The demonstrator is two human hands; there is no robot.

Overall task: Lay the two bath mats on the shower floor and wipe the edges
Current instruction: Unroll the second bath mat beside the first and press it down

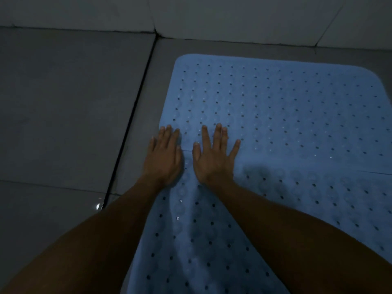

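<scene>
Two light blue perforated bath mats lie end to end on the grey shower floor. The far mat (286,102) reaches toward the wall; the near mat (201,240) runs down to the bottom of the view. Their seam crosses at about the level of my hands. My left hand (164,155) presses flat with straight fingers on the mats' left edge at the seam. My right hand (214,155) lies flat beside it, fingers spread, across the same seam. Neither hand holds anything.
Grey floor tiles (63,113) spread to the left, split by a dark grout channel (135,115) running along the mats' left side. Pale wall tiles (233,15) rise at the back. The light is dim.
</scene>
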